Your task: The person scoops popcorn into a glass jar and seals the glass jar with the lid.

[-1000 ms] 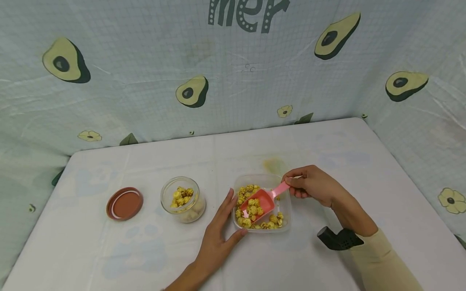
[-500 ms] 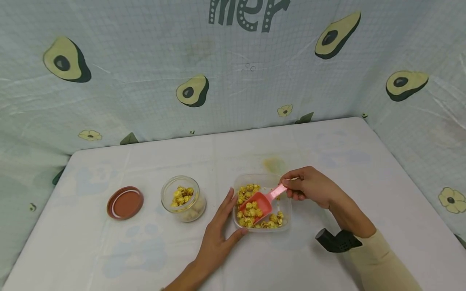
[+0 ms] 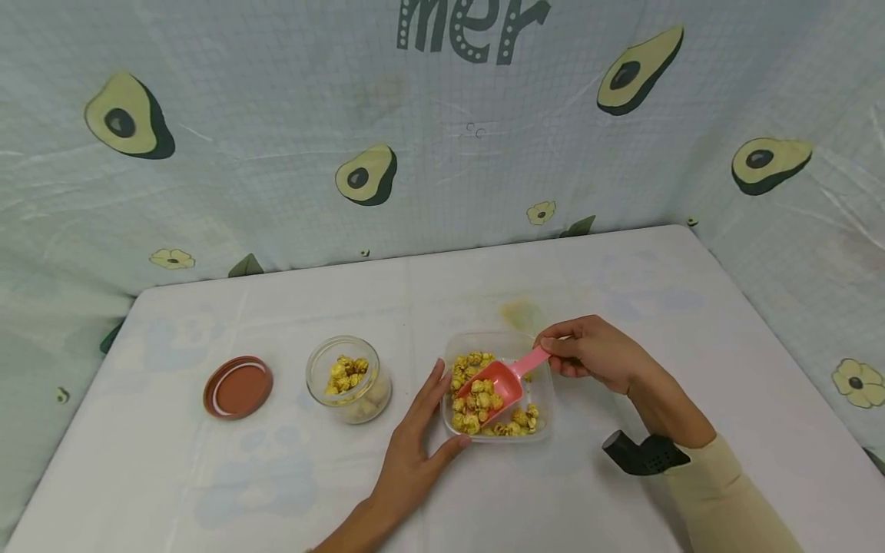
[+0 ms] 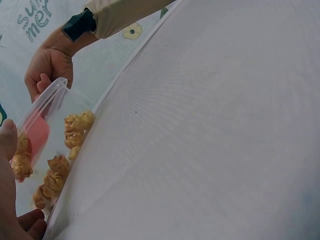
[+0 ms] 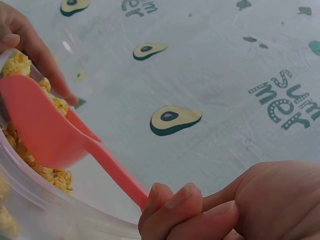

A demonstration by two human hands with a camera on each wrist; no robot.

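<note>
Pink scoop (image 3: 503,378) loaded with yellow popcorn sits tilted inside a clear plastic container (image 3: 545,380), its bowl down among more loose pieces (image 3: 522,418) and its handle slanting up over the right rim. A person's right hand (image 3: 598,353) pinches the end of that handle between thumb and fingers, the remaining fingers curled in just beneath, as the right wrist view shows at close range. The left hand (image 3: 415,453) rests against the container's left side, fingers extended along the wall and thumb spread wide of them at the near corner. A black device (image 3: 646,455) is worn at the right wrist, next to a cream sleeve (image 3: 733,499). To the left of the container, and apart from it, a glass jar (image 3: 314,376) stands upright and uncovered, partly filled with popcorn; farther left lies a reddish-brown lid (image 3: 238,388), a pale ring showing on its upturned face. All are set on a white-covered table (image 3: 484,507), with a faint yellow stain (image 3: 522,313) behind the container and, beyond, a pale cloth backdrop (image 3: 276,115) printed with avocados, flowers and lettering
</note>
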